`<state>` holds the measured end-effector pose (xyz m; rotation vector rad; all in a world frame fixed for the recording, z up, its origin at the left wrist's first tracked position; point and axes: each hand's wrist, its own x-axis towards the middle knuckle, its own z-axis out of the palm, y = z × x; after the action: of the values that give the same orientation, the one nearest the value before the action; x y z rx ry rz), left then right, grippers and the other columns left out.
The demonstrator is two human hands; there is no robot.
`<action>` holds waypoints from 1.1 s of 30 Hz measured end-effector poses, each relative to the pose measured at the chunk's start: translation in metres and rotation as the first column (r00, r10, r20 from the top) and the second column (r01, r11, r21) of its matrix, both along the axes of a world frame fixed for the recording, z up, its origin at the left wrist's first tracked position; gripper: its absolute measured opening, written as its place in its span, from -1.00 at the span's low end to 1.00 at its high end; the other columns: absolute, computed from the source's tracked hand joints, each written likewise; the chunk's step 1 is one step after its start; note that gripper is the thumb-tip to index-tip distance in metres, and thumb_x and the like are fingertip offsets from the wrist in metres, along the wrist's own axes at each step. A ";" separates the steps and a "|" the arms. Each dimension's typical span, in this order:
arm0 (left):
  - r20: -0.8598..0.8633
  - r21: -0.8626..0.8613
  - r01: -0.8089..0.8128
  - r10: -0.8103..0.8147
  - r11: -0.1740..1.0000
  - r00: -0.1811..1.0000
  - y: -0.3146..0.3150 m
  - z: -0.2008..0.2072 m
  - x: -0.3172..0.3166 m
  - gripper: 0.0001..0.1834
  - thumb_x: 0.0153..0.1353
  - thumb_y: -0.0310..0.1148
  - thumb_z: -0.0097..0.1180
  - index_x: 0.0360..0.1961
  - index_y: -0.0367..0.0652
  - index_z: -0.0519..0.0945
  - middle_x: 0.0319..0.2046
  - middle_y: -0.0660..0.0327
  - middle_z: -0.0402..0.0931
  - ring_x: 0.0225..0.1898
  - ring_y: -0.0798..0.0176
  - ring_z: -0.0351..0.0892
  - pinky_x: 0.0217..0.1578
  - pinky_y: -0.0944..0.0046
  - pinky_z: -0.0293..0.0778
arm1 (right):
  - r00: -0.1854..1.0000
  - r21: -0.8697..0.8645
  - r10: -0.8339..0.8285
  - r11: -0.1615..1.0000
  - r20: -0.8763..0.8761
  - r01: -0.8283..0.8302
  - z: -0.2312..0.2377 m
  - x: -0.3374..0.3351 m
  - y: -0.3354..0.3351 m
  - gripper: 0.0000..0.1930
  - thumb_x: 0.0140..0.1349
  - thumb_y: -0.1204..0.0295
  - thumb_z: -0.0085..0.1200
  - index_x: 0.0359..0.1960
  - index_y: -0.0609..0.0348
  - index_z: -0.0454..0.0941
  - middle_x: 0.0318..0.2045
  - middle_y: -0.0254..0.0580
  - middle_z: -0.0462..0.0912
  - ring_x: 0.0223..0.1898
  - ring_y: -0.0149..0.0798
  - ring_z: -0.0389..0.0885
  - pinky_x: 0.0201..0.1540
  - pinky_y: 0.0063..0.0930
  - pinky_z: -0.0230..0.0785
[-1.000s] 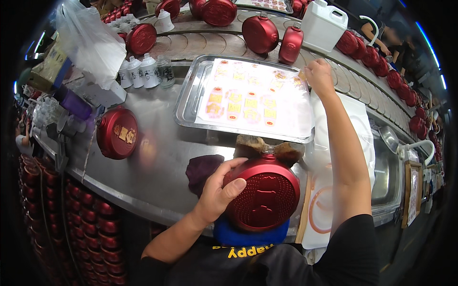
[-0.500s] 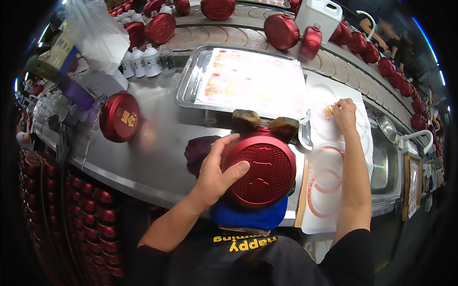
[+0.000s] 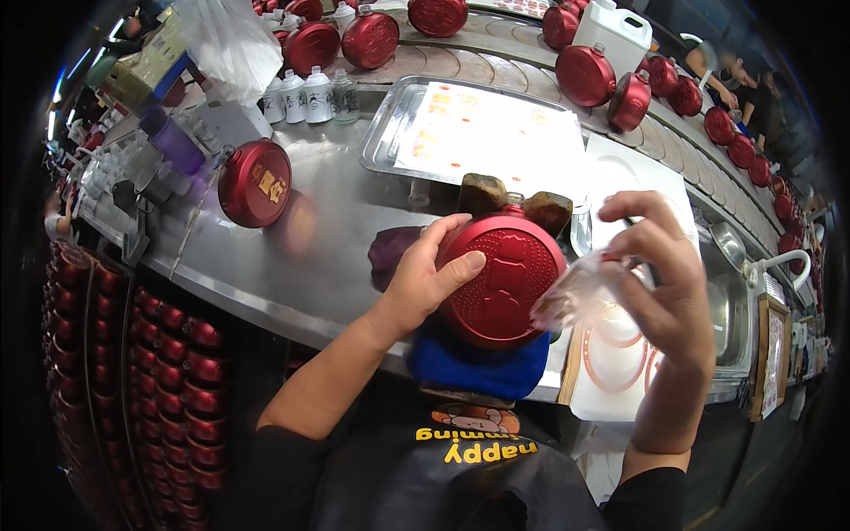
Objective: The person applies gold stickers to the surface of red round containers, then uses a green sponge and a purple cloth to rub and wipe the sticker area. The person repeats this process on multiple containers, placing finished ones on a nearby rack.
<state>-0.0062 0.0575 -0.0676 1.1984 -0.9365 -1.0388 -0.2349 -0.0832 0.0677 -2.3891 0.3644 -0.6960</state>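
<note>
A round, flat red bottle [image 3: 509, 292] with raised dots and embossed shapes lies tilted in front of me, its neck between two dark brown blocks [image 3: 546, 212] and its lower edge over a blue cloth [image 3: 482, 365]. My left hand [image 3: 429, 274] grips its left side, thumb across the face. Just right of the bottle, my right hand [image 3: 660, 279] pinches a thin translucent film [image 3: 575, 292], blurred by motion. The film's lower left end overlaps the bottle's right edge; whether it touches cannot be told.
Behind the blocks a metal tray [image 3: 381, 142] bears printed decal sheets [image 3: 505, 124]. Another red bottle [image 3: 255, 183] with gold lettering stands left, below white bottles [image 3: 319, 97]. A sink [image 3: 730, 310] lies right. Red bottles line the conveyor [image 3: 505, 66] behind.
My right hand has come from the white sheet on the right toward the bottle, now carrying the translucent film. My left hand keeps its hold; the whole view has shifted slightly.
</note>
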 end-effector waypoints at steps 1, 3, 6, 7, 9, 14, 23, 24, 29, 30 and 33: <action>-0.007 -0.012 0.003 -0.003 1.000 1.000 0.000 0.000 0.000 -0.20 0.40 -0.04 0.28 0.39 -0.43 0.28 0.22 -0.04 0.50 0.26 0.18 0.47 0.31 0.19 0.36 | 0.999 0.013 0.009 1.000 -0.036 -0.008 -0.007 0.009 0.006 -0.85 0.16 0.55 0.33 -0.31 0.24 0.56 -0.03 -0.08 0.57 -0.12 -0.15 0.59 -0.11 -0.33 0.45; 0.001 -0.029 0.009 -0.009 1.000 1.000 0.000 0.000 0.001 -0.20 0.40 -0.05 0.28 0.40 -0.43 0.29 0.22 -0.04 0.50 0.27 0.18 0.47 0.31 0.19 0.35 | 0.997 0.005 -0.001 1.000 -0.074 0.001 -0.031 0.028 0.013 -0.83 0.13 0.59 0.34 -0.32 0.24 0.57 -0.01 -0.09 0.55 -0.05 -0.12 0.62 -0.05 -0.31 0.51; 0.059 -0.023 0.017 -0.016 1.000 0.998 -0.003 0.002 0.007 -0.20 0.40 -0.06 0.29 0.40 -0.43 0.29 0.23 -0.07 0.50 0.28 0.16 0.47 0.31 0.19 0.35 | 0.997 -0.077 -0.027 0.997 -0.078 0.021 -0.062 0.041 0.012 -0.81 0.10 0.61 0.37 -0.31 0.25 0.58 0.00 -0.08 0.52 0.02 -0.05 0.61 0.04 -0.24 0.55; 0.084 -0.012 0.021 -0.020 1.000 0.996 -0.004 0.004 0.009 -0.20 0.39 -0.05 0.28 0.40 -0.43 0.30 0.23 -0.09 0.51 0.28 0.15 0.47 0.31 0.19 0.35 | 0.997 -0.101 -0.040 0.994 -0.066 0.034 -0.069 0.042 0.012 -0.81 0.10 0.61 0.37 -0.31 0.25 0.58 0.01 -0.08 0.52 0.04 -0.04 0.60 0.05 -0.24 0.55; 0.147 0.005 -0.004 0.003 1.000 0.989 -0.004 0.006 0.009 -0.16 0.38 -0.01 0.29 0.42 -0.43 0.28 0.24 -0.14 0.49 0.30 0.08 0.46 0.33 0.16 0.34 | 0.999 -0.058 -0.040 0.998 -0.008 0.040 -0.077 0.042 0.009 -0.83 0.15 0.54 0.33 -0.33 0.25 0.54 -0.05 0.00 0.52 0.05 0.07 0.51 0.12 -0.15 0.41; 0.652 -0.199 -0.175 0.263 0.964 0.711 0.017 0.007 -0.015 0.04 0.30 0.12 0.31 0.50 -0.40 0.12 0.35 -0.33 0.27 0.41 -0.25 0.29 0.41 -0.07 0.21 | 0.999 -0.073 -0.045 0.996 0.013 0.046 -0.079 0.045 0.007 -0.82 0.14 0.55 0.34 -0.31 0.24 0.55 -0.04 0.01 0.52 0.06 0.07 0.51 0.12 -0.14 0.41; 0.749 -0.173 -0.175 0.245 0.969 0.615 0.027 0.002 -0.029 0.15 0.18 -0.06 0.44 0.53 -0.39 -0.04 0.40 -0.34 0.11 0.44 -0.36 0.14 0.43 -0.19 0.09 | 0.998 -0.122 -0.069 0.990 0.000 0.069 -0.080 0.050 0.009 -0.80 0.12 0.53 0.36 -0.29 0.24 0.55 -0.04 0.05 0.52 0.07 0.13 0.50 0.12 -0.12 0.41; 0.740 -0.169 -0.171 0.240 0.971 0.629 0.028 0.003 -0.029 0.14 0.19 -0.08 0.44 0.53 -0.39 -0.03 0.40 -0.34 0.10 0.44 -0.36 0.13 0.43 -0.19 0.09 | 0.998 -0.119 -0.069 0.991 -0.003 0.069 -0.080 0.050 0.009 -0.80 0.12 0.53 0.36 -0.29 0.24 0.55 -0.03 0.05 0.52 0.07 0.13 0.50 0.12 -0.11 0.41; 0.697 -0.177 -0.155 0.235 0.972 0.677 0.030 0.002 -0.029 0.10 0.22 -0.11 0.42 0.53 -0.40 -0.02 0.41 -0.34 0.08 0.45 -0.35 0.11 0.45 -0.17 0.07 | 0.995 -0.125 -0.092 0.988 -0.031 0.087 -0.079 0.053 0.010 -0.77 0.08 0.56 0.42 -0.30 0.23 0.58 0.02 -0.06 0.52 0.13 0.02 0.50 0.14 -0.18 0.46; 0.702 -0.181 -0.156 0.238 0.971 0.671 0.030 0.001 -0.028 0.10 0.23 -0.11 0.42 0.53 -0.40 -0.02 0.41 -0.34 0.08 0.45 -0.34 0.11 0.45 -0.17 0.07 | 0.996 -0.127 -0.089 0.988 -0.025 0.085 -0.079 0.053 0.010 -0.77 0.08 0.56 0.42 -0.30 0.23 0.58 0.02 -0.06 0.52 0.14 0.03 0.49 0.15 -0.18 0.45; 0.708 -0.180 -0.158 0.240 0.971 0.665 0.030 0.000 -0.028 0.09 0.24 -0.10 0.40 0.53 -0.40 -0.02 0.41 -0.34 0.09 0.46 -0.34 0.11 0.45 -0.17 0.07 | 0.995 -0.122 -0.095 0.988 -0.029 0.091 -0.080 0.053 0.009 -0.77 0.07 0.56 0.42 -0.31 0.22 0.58 0.02 -0.06 0.52 0.13 0.03 0.49 0.14 -0.18 0.45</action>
<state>-0.0338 0.0873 -0.0673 1.6240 -1.4091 -0.2886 -0.1817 -0.0740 -0.0122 -2.5142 0.4631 -0.7377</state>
